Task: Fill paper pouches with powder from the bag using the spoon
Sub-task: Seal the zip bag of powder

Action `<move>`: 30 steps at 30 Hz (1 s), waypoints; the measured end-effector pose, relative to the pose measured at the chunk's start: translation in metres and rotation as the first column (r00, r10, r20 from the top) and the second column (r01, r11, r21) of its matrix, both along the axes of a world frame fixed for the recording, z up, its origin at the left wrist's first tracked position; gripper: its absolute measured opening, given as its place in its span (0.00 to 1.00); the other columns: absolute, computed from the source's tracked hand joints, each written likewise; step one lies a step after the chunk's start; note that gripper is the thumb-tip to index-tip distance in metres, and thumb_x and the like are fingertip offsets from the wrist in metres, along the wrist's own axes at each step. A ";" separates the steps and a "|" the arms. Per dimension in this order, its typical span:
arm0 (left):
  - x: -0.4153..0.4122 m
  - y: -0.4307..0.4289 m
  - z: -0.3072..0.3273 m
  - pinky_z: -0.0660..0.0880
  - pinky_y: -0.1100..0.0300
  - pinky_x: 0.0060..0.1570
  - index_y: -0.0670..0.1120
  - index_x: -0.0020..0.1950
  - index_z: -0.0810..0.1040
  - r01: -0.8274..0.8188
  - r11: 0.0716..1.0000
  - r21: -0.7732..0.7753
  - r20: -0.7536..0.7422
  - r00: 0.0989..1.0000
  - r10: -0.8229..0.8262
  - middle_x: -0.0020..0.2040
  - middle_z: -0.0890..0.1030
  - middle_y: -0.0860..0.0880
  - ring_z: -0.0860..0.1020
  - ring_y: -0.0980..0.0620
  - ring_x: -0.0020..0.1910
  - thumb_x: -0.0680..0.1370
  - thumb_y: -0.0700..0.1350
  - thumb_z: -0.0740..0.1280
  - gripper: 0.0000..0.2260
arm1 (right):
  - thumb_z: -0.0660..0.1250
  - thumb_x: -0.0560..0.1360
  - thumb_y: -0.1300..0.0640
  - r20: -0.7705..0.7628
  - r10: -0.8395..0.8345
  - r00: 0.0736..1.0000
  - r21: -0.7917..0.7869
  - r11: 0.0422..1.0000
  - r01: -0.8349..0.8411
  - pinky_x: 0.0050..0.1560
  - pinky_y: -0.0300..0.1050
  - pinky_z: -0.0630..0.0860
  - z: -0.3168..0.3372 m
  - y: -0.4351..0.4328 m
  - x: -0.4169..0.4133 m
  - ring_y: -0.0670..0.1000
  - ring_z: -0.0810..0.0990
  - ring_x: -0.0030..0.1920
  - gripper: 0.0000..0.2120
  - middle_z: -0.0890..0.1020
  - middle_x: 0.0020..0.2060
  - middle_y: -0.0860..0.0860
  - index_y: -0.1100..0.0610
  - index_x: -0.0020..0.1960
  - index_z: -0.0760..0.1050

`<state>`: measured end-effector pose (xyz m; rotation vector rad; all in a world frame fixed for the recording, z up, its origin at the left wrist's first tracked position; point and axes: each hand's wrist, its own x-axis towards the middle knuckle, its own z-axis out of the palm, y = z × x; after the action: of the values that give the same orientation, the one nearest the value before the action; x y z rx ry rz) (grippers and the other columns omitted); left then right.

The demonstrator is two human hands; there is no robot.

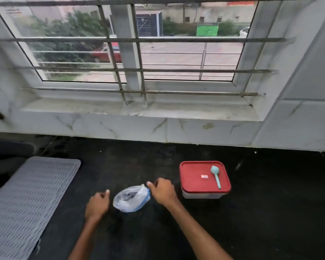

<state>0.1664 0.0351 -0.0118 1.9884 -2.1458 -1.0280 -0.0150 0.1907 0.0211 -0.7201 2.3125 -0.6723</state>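
Observation:
A crumpled clear plastic bag (130, 198) with a blue edge lies on the black counter between my hands. My right hand (162, 190) touches its right side, fingers curled against the bag's blue edge. My left hand (98, 203) rests just left of the bag, fingers loosely curled, a small gap from the plastic. A light blue spoon (215, 176) lies on the red lid of a plastic box (195, 177) to the right of the bag. No paper pouches show.
A grey ribbed mat (26, 199) covers the counter's left part. A white tiled wall and window sill (139, 109) with metal bars run along the back. Black counter (270, 203) extends to the right of the box.

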 end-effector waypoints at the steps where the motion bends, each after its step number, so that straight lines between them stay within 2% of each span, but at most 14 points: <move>1: 0.006 0.002 -0.008 0.77 0.46 0.52 0.38 0.52 0.81 0.017 0.992 0.125 -0.050 0.999 -0.010 0.52 0.82 0.36 0.80 0.38 0.50 0.83 0.53 0.59 0.20 | 0.62 0.77 0.37 0.023 0.005 1.000 0.042 0.999 -0.006 0.56 0.50 0.76 -0.008 -0.006 0.008 0.59 0.80 0.57 0.27 0.82 0.56 0.58 0.60 0.57 0.78; 3: 0.005 0.020 -0.011 0.78 0.53 0.38 0.39 0.48 0.80 0.009 0.939 0.345 -0.264 0.960 0.088 0.44 0.82 0.39 0.78 0.45 0.38 0.83 0.51 0.59 0.17 | 0.62 0.77 0.37 0.057 0.008 0.998 0.077 0.997 -0.012 0.55 0.49 0.75 -0.018 -0.009 0.016 0.59 0.80 0.58 0.28 0.81 0.57 0.58 0.61 0.58 0.77; 5: 0.001 0.030 -0.007 0.75 0.59 0.33 0.39 0.49 0.79 0.025 0.908 0.418 -0.397 0.904 0.158 0.41 0.81 0.42 0.77 0.49 0.35 0.83 0.46 0.62 0.13 | 0.66 0.75 0.40 0.064 -0.001 0.998 0.064 0.998 -0.004 0.52 0.46 0.75 -0.022 -0.009 0.021 0.57 0.80 0.57 0.23 0.81 0.57 0.55 0.59 0.58 0.76; 7: -0.001 0.032 0.000 0.78 0.59 0.34 0.38 0.51 0.79 0.051 0.898 0.438 -0.507 0.839 0.199 0.42 0.83 0.42 0.80 0.49 0.37 0.81 0.43 0.66 0.08 | 0.70 0.73 0.46 0.075 -0.041 0.996 0.036 0.999 0.038 0.49 0.43 0.73 -0.020 -0.010 0.020 0.55 0.80 0.56 0.17 0.81 0.55 0.52 0.55 0.56 0.76; 9: -0.005 0.031 0.012 0.81 0.59 0.35 0.37 0.52 0.78 0.081 0.882 0.465 -0.597 0.764 0.244 0.45 0.83 0.41 0.82 0.48 0.39 0.78 0.39 0.69 0.07 | 0.71 0.70 0.50 0.117 -0.103 0.988 -0.011 0.994 0.105 0.48 0.44 0.77 -0.016 -0.011 0.013 0.54 0.82 0.51 0.10 0.82 0.50 0.51 0.51 0.47 0.75; 12: -0.013 0.033 0.023 0.81 0.60 0.35 0.36 0.53 0.77 0.154 0.882 0.445 -0.647 0.737 0.198 0.46 0.82 0.40 0.83 0.48 0.40 0.76 0.36 0.71 0.08 | 0.67 0.65 0.53 0.167 -0.165 0.972 -0.072 0.981 0.179 0.46 0.54 0.83 -0.010 -0.010 0.000 0.53 0.84 0.44 0.04 0.83 0.42 0.51 0.51 0.38 0.74; 14: -0.021 0.034 0.028 0.81 0.58 0.35 0.37 0.53 0.77 0.168 0.892 0.420 -0.663 0.728 0.175 0.47 0.82 0.39 0.83 0.48 0.41 0.76 0.37 0.71 0.09 | 0.66 0.63 0.55 0.183 -0.183 0.966 -0.113 0.972 0.206 0.40 0.54 0.84 0.001 -0.007 -0.005 0.53 0.84 0.40 0.03 0.83 0.39 0.51 0.52 0.37 0.76; 17: -0.033 0.032 0.033 0.78 0.59 0.31 0.39 0.53 0.78 0.143 0.893 0.426 -0.669 0.715 0.205 0.45 0.83 0.40 0.81 0.48 0.36 0.78 0.40 0.69 0.07 | 0.65 0.65 0.59 0.228 -0.196 0.954 -0.171 0.956 0.237 0.33 0.51 0.84 0.023 -0.002 -0.007 0.53 0.85 0.34 0.05 0.84 0.39 0.53 0.54 0.39 0.77; 20: -0.044 0.033 0.039 0.72 0.60 0.29 0.39 0.51 0.80 0.179 0.884 0.431 -0.672 0.718 0.182 0.41 0.82 0.41 0.78 0.48 0.33 0.78 0.44 0.69 0.09 | 0.66 0.68 0.60 0.246 -0.173 0.954 -0.200 0.953 0.225 0.33 0.50 0.84 0.034 0.000 -0.013 0.50 0.84 0.35 0.08 0.83 0.44 0.54 0.57 0.47 0.78; 22: -0.050 0.035 0.040 0.71 0.59 0.31 0.37 0.50 0.80 0.182 0.896 0.405 -0.673 0.723 0.157 0.40 0.82 0.39 0.77 0.45 0.35 0.76 0.45 0.72 0.11 | 0.69 0.69 0.54 0.222 -0.126 0.967 -0.197 0.965 0.171 0.34 0.49 0.84 0.035 0.003 -0.018 0.50 0.84 0.37 0.09 0.83 0.44 0.52 0.55 0.48 0.77; 24: -0.056 0.041 0.039 0.71 0.59 0.29 0.37 0.49 0.78 0.167 0.941 0.294 -0.665 0.743 0.076 0.39 0.81 0.40 0.77 0.45 0.36 0.73 0.42 0.75 0.11 | 0.71 0.67 0.42 0.132 -0.060 0.989 -0.168 0.982 0.082 0.35 0.48 0.82 0.036 0.006 -0.022 0.50 0.84 0.39 0.15 0.83 0.42 0.49 0.51 0.45 0.77; 26: -0.061 0.049 0.038 0.70 0.59 0.26 0.40 0.46 0.76 0.145 0.982 0.122 -0.569 0.821 -0.050 0.37 0.80 0.44 0.76 0.48 0.34 0.73 0.38 0.73 0.07 | 0.69 0.68 0.38 -0.013 -0.039 0.999 -0.141 0.989 0.037 0.39 0.47 0.78 0.036 0.008 -0.024 0.50 0.82 0.42 0.16 0.83 0.42 0.48 0.51 0.44 0.78; 28: -0.063 0.056 0.038 0.69 0.57 0.29 0.42 0.43 0.75 0.083 0.996 -0.033 -0.373 0.924 -0.090 0.36 0.80 0.46 0.76 0.48 0.34 0.71 0.37 0.71 0.06 | 0.69 0.72 0.47 -0.124 -0.068 0.990 -0.151 0.987 0.049 0.39 0.42 0.72 0.041 0.012 -0.020 0.49 0.79 0.41 0.09 0.83 0.44 0.50 0.52 0.45 0.79; 30: -0.060 0.059 0.041 0.70 0.55 0.34 0.45 0.38 0.76 0.026 0.987 -0.158 -0.235 0.970 -0.063 0.37 0.80 0.45 0.79 0.43 0.38 0.69 0.37 0.69 0.04 | 0.67 0.73 0.56 -0.174 -0.104 0.979 -0.144 0.986 0.080 0.38 0.39 0.67 0.045 0.017 -0.017 0.49 0.75 0.38 0.01 0.83 0.42 0.50 0.51 0.43 0.77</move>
<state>0.1067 0.0945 0.0293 1.6628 -2.0802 -1.0145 -0.0318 0.2082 0.0661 -0.7672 2.4970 -0.8450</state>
